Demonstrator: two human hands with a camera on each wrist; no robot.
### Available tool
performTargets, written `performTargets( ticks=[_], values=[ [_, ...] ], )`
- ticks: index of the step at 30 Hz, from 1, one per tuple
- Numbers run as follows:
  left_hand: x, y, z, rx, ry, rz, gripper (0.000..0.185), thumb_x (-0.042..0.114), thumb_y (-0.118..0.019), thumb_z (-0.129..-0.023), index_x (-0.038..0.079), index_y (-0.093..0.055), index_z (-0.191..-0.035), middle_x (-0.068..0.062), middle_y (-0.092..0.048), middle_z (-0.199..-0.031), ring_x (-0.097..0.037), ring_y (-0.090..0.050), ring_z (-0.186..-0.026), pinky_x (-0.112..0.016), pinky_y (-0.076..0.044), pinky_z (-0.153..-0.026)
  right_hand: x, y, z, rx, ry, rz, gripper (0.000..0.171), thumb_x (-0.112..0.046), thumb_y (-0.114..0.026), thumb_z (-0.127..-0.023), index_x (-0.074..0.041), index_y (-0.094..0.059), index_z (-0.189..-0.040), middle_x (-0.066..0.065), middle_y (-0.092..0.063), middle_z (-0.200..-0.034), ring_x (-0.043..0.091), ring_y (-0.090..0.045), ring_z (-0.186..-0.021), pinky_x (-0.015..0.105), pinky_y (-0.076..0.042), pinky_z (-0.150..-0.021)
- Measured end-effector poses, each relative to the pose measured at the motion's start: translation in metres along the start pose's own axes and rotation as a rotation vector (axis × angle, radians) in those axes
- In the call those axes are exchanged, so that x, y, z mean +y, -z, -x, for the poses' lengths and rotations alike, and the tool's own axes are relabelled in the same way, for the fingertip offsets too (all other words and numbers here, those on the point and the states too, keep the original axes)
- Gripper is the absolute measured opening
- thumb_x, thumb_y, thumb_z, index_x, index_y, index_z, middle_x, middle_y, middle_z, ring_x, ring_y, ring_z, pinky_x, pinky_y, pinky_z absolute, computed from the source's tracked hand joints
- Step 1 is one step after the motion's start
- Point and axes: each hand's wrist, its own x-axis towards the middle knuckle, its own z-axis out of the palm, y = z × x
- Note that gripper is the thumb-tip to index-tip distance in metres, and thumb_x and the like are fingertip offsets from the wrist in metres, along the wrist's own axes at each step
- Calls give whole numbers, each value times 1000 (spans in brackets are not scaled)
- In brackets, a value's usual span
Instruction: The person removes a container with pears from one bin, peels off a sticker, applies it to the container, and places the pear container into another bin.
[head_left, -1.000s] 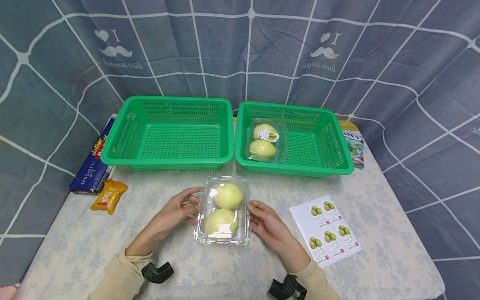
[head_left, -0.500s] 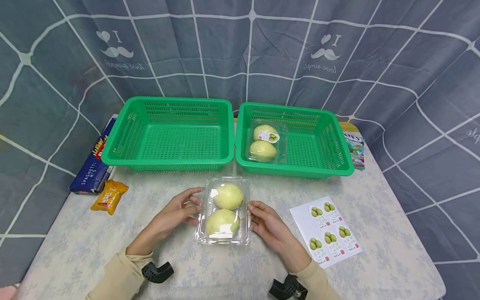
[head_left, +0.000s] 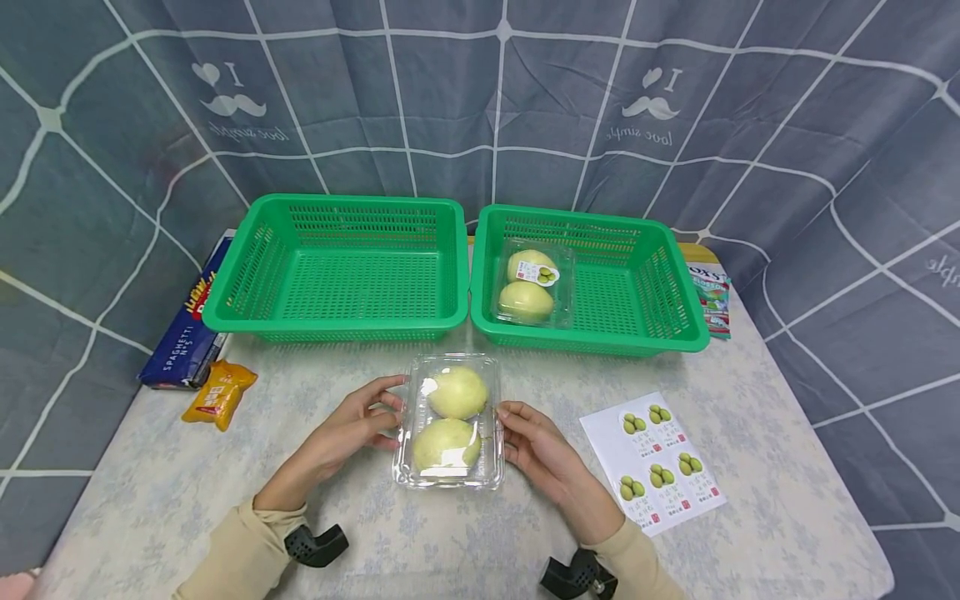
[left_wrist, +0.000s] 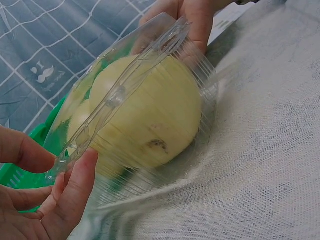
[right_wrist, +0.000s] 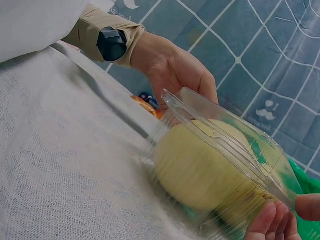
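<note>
A clear plastic clamshell box (head_left: 448,482) lies on the table in the middle of the head view, its lid down. Inside sit two pale yellow-green pears, an upper pear (head_left: 457,392) and a lower pear (head_left: 446,446). At its left side my left hand (head_left: 337,437) pinches the rim between fingers and thumb, as the left wrist view shows. Opposite, my right hand (head_left: 543,458) pinches the right rim; its fingertips (right_wrist: 262,220) press from below in the right wrist view. No label shows on this box.
Two green baskets stand behind: the left basket (head_left: 337,325), and the right basket (head_left: 592,337) with a labelled pear box (head_left: 564,283). A sticker sheet (head_left: 607,425) lies right. A spaghetti box (head_left: 176,350), orange packet (head_left: 219,393) and red-green packet (head_left: 716,304) sit at the sides.
Both hands keep their hold on the clamshell box. It has shifted very slightly to the right in the head view; otherwise nothing visibly differs.
</note>
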Motion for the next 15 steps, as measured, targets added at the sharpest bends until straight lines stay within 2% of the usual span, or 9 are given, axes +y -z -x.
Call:
performTargets(
  ticks=[11, 15],
  values=[
    [1, 1, 0, 5, 12, 0, 65, 1, -51, -94, 2, -29, -156, -12, -46, -112, -16, -57, -91, -31, -61, -76, -1, 0, -1, 14, -1, -3, 7, -14, -49, -106, -14, -56, -108, -7, -57, -95, 5, -54, -86, 18, -51, -73],
    [-1, -1, -1, 17, 10, 9, 65, 1, -51, -94, 2, -30, -155, -12, -46, -112, -15, -56, -91, -30, -61, -75, -4, 3, -1, 7, 2, 29, 9, -14, -49, -105, -13, -57, -111, -7, -58, -97, 5, -56, -87, 19, -53, -74]
  ],
)
